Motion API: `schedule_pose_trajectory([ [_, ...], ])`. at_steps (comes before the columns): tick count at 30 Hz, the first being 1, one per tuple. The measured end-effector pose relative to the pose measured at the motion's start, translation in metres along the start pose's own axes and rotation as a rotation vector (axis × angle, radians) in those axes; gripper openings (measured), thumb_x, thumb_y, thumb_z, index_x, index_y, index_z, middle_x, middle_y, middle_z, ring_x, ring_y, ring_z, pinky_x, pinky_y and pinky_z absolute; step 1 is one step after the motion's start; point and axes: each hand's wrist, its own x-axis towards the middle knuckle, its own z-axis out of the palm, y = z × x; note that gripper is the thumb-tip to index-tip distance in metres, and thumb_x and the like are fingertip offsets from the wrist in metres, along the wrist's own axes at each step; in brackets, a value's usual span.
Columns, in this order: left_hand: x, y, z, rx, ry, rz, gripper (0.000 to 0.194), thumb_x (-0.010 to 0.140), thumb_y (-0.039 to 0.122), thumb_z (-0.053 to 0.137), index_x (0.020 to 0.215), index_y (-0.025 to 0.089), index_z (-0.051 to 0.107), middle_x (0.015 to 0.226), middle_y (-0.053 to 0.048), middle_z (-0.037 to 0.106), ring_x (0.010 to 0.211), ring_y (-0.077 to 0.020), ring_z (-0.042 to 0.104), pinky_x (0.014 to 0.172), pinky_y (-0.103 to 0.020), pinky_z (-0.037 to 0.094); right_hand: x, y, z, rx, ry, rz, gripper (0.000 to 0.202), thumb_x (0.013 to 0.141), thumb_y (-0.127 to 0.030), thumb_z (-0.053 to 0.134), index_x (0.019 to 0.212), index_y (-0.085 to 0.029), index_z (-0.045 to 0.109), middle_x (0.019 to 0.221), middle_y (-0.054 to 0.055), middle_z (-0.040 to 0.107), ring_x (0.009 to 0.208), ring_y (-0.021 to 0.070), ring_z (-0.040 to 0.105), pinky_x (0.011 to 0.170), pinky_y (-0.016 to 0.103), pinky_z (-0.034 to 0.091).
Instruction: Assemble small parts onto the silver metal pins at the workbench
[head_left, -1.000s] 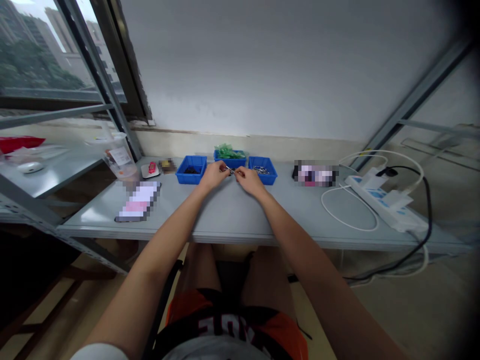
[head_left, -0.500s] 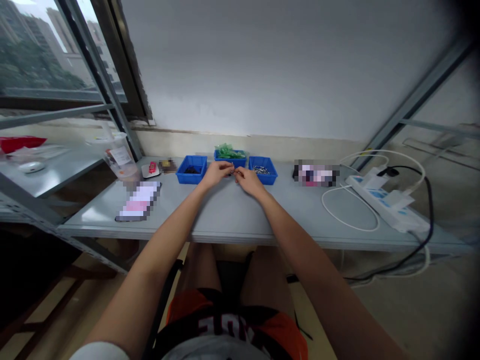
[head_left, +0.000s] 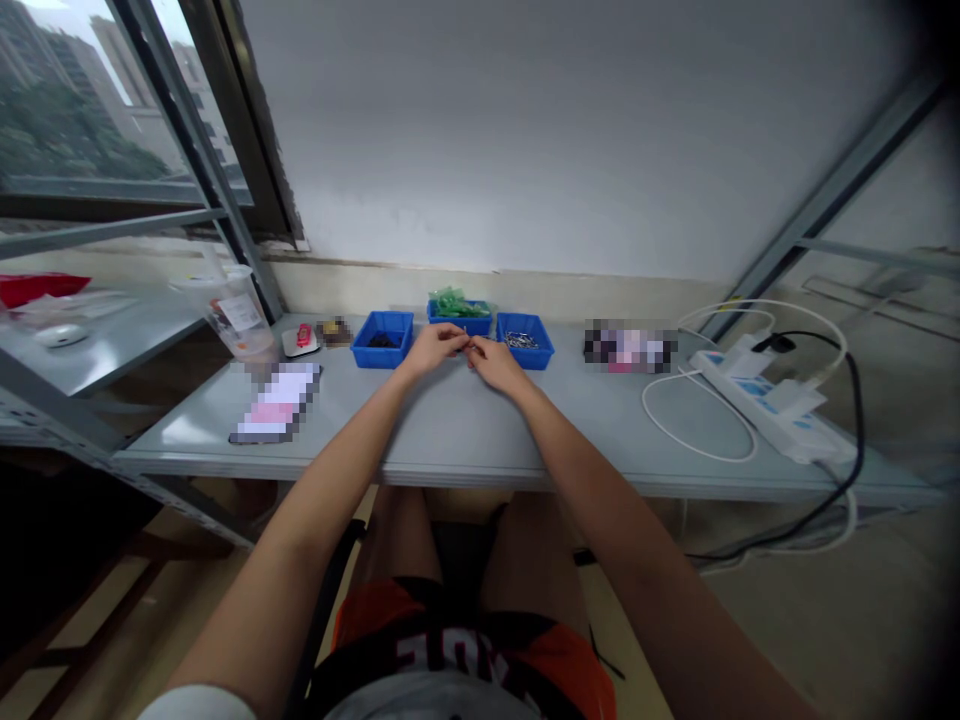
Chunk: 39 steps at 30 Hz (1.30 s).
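My left hand point(head_left: 437, 348) and my right hand point(head_left: 493, 361) meet fingertip to fingertip over the grey table, just in front of the blue bins. Both are closed in a pinch on something too small to make out. Beside my left hand is a blue bin point(head_left: 360, 355) with dark small parts point(head_left: 384, 341). Behind the hands a blue bin point(head_left: 481, 327) holds green pieces point(head_left: 450, 302). To the right of my right hand stands a blue bin point(head_left: 541, 357) with small shiny metal parts point(head_left: 520, 341).
On the left are a phone point(head_left: 277, 403), a plastic cup point(head_left: 244, 320) and a small white dish point(head_left: 301, 345) with a red item. At the right lie a blurred object point(head_left: 628, 348), a power strip point(head_left: 780, 410) and looped cables. A wall point(head_left: 495, 150) rises behind the table.
The fingertips of both hands have shifted very slightly against each other. Bins and other objects stand as before.
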Motion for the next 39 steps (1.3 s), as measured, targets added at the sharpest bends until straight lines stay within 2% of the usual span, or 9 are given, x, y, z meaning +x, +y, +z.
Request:
schedule_pose_trajectory([
  [3, 0.002, -0.002, -0.001, 0.04, 0.036, 0.005, 0.018, 0.079, 0.027, 0.06, 0.086, 0.011, 0.064, 0.081, -0.006, 0.068, 0.073, -0.0134, 0.061, 0.068, -0.025, 0.049, 0.001, 0.002, -0.001, -0.019, 0.018, -0.006, 0.019, 0.09, -0.025, 0.045, 0.086, -0.019, 0.062, 0.067, -0.001, 0.062, 0.061, 0.0122, 0.053, 0.065, 0.024, 0.038],
  [6, 0.002, -0.004, -0.002, 0.166, 0.055, 0.059, 0.018, 0.079, 0.028, 0.06, 0.084, 0.011, 0.065, 0.077, -0.005, 0.067, 0.07, -0.0131, 0.059, 0.067, -0.025, 0.047, 0.002, 0.003, -0.003, -0.008, 0.088, 0.006, 0.018, 0.09, -0.027, 0.046, 0.089, -0.019, 0.063, 0.068, -0.001, 0.063, 0.062, 0.0128, 0.055, 0.066, 0.024, 0.039],
  [9, 0.001, -0.006, -0.001, 0.33, 0.042, 0.119, 0.021, 0.08, 0.03, 0.06, 0.082, 0.011, 0.068, 0.076, -0.005, 0.068, 0.069, -0.0141, 0.058, 0.068, -0.026, 0.044, 0.003, 0.003, -0.004, 0.016, 0.146, 0.019, 0.018, 0.09, -0.028, 0.047, 0.094, -0.019, 0.063, 0.069, 0.0, 0.064, 0.065, 0.0136, 0.058, 0.069, 0.025, 0.041],
  [12, 0.0, -0.009, 0.0, 0.401, 0.012, 0.154, 0.023, 0.081, 0.032, 0.059, 0.085, 0.012, 0.07, 0.079, -0.006, 0.07, 0.072, -0.0155, 0.059, 0.07, -0.026, 0.044, 0.003, 0.003, -0.004, 0.007, 0.158, 0.013, 0.017, 0.09, -0.029, 0.049, 0.095, -0.019, 0.063, 0.068, 0.0, 0.064, 0.067, 0.0143, 0.059, 0.069, 0.025, 0.041],
  [19, 0.002, -0.011, -0.004, 0.441, -0.028, 0.199, 0.02, 0.082, 0.027, 0.058, 0.088, 0.015, 0.072, 0.086, -0.006, 0.072, 0.079, -0.0174, 0.062, 0.077, -0.027, 0.044, 0.004, 0.003, -0.003, 0.036, 0.158, 0.024, 0.016, 0.089, -0.028, 0.049, 0.091, -0.019, 0.062, 0.067, 0.0, 0.064, 0.065, 0.0142, 0.059, 0.069, 0.026, 0.042],
  [28, 0.003, -0.013, -0.009, 0.496, -0.015, 0.226, 0.019, 0.084, 0.024, 0.055, 0.089, 0.015, 0.072, 0.088, -0.008, 0.072, 0.082, -0.0189, 0.062, 0.08, -0.029, 0.045, 0.005, 0.003, -0.005, 0.075, 0.234, 0.043, 0.018, 0.09, -0.028, 0.047, 0.091, -0.019, 0.062, 0.066, 0.0, 0.063, 0.063, 0.0141, 0.059, 0.07, 0.026, 0.043],
  [31, 0.002, -0.013, -0.011, 0.537, 0.026, 0.219, 0.019, 0.085, 0.022, 0.054, 0.089, 0.015, 0.071, 0.09, -0.008, 0.071, 0.083, -0.0196, 0.062, 0.079, -0.03, 0.044, 0.005, 0.001, -0.008, 0.069, 0.275, 0.057, 0.019, 0.09, -0.029, 0.046, 0.093, -0.019, 0.062, 0.066, 0.0, 0.063, 0.063, 0.0142, 0.058, 0.07, 0.026, 0.043],
  [35, 0.001, -0.008, -0.012, 0.495, 0.073, 0.211, 0.019, 0.085, 0.022, 0.054, 0.09, 0.013, 0.07, 0.09, -0.009, 0.071, 0.081, -0.019, 0.061, 0.077, -0.029, 0.045, 0.006, 0.001, -0.007, 0.076, 0.275, 0.058, 0.02, 0.09, -0.029, 0.047, 0.095, -0.018, 0.062, 0.066, 0.001, 0.064, 0.063, 0.0142, 0.058, 0.07, 0.026, 0.043],
  [39, 0.0, -0.005, -0.007, 0.451, 0.038, 0.179, 0.022, 0.084, 0.027, 0.054, 0.087, 0.012, 0.07, 0.086, -0.008, 0.071, 0.078, -0.0184, 0.06, 0.076, -0.03, 0.045, 0.006, 0.003, -0.005, 0.079, 0.281, 0.034, 0.021, 0.091, -0.03, 0.047, 0.096, -0.018, 0.063, 0.067, 0.001, 0.064, 0.064, 0.0139, 0.059, 0.071, 0.025, 0.043],
])
